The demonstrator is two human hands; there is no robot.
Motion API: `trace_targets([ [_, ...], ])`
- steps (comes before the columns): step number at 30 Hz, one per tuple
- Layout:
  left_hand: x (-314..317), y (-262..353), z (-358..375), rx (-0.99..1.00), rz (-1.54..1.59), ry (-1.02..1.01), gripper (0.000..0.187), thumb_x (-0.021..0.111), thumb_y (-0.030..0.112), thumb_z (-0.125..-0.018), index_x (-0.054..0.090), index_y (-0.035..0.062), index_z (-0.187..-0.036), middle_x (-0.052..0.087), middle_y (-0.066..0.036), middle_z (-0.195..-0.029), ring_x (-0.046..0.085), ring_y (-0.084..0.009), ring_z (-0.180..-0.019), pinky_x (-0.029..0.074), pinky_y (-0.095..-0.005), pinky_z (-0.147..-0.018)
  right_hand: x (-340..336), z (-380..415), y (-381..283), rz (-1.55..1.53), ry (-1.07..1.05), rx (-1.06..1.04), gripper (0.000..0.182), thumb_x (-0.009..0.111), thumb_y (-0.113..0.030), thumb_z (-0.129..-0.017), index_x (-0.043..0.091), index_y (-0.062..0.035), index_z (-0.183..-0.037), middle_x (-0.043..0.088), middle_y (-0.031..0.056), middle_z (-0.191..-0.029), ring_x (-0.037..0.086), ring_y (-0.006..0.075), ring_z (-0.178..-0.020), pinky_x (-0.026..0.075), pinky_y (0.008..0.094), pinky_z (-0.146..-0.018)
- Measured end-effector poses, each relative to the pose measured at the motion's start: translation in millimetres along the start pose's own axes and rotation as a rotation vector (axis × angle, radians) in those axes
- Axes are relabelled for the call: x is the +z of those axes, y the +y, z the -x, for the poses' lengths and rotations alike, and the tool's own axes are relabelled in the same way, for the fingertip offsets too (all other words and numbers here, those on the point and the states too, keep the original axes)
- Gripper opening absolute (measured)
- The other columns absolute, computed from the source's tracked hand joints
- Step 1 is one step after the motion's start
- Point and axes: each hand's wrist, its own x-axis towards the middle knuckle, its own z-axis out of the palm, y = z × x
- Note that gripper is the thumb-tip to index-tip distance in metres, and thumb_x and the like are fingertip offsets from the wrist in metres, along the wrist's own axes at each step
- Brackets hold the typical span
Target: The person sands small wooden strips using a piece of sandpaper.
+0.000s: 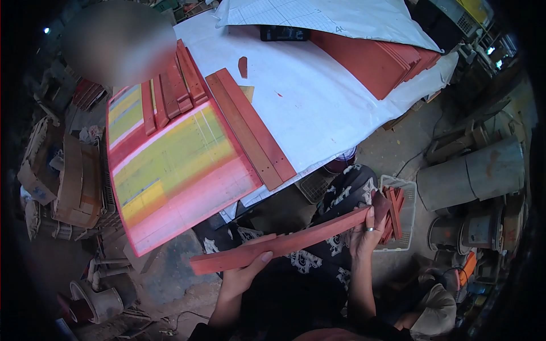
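Note:
A curved wooden slat [313, 233], painted red, lies across my lap area, raised in both hands. My left hand [250, 271] grips it near its wider end, thumb along the front face. At the other end, my right hand [365, 234], with a ring on one finger, closes round the narrow tip. A dark reddish-brown piece like a folded sheet [383, 206] sticks up from the fingers of that hand. Just beyond it stands a white plastic basket [412, 213] holding several red wooden sticks [393, 219].
Ahead is a white-covered table [318, 113] with two long red boards [250, 131], a stack of red panels [369, 62] and a dark device [284, 33]. A yellow-and-pink board [176, 153] carries shorter red pieces [165, 99]. Metal drums [472, 170] stand at right, cardboard boxes [79, 179] at left.

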Motion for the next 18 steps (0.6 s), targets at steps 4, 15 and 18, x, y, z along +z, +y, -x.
trace_targets([
  [4, -0.7, 9.3, 1.7, -0.022, -0.075, 0.025, 0.037, 0.061, 0.008, -0.089, 0.054, -0.004, -0.123, 0.06, -0.018, -0.124, 0.058, -0.0236, -0.112, 0.045, -0.035, -0.098, -17.5, -15.5, 13.1, 0.366, -0.064, -0.194, 0.046, 0.053, -0.012, -0.096, 0.041, 0.0044, -0.138, 0.047, 0.0151, -0.137, 0.058, 0.0228, -0.105, 0.046, 0.0343, -0.092],
  [15, 37.8, -18.2, -18.6, 0.289, -0.406, -0.012, 0.031, 0.061, 0.009, -0.091, 0.058, 0.0011, -0.121, 0.061, -0.008, -0.124, 0.062, -0.0134, -0.104, 0.05, -0.0244, -0.083, 3.4, 19.1, 9.3, 1.116, -0.59, -0.553, 0.046, 0.04, -0.005, -0.088, 0.048, 0.0068, -0.133, 0.05, 0.0218, -0.137, 0.039, 0.0405, -0.134, 0.026, 0.0516, -0.11],
  [18, 38.4, -12.5, -16.1, 0.141, -0.387, -0.056, 0.039, 0.06, 0.013, -0.093, 0.05, 0.0048, -0.131, 0.058, -0.008, -0.128, 0.057, -0.0134, -0.114, 0.045, -0.0247, -0.095, 0.5, 27.0, 11.4, 1.051, -0.697, -0.67, 0.047, 0.04, -0.004, -0.086, 0.049, 0.0069, -0.131, 0.052, 0.0214, -0.135, 0.044, 0.0381, -0.131, 0.028, 0.051, -0.11],
])
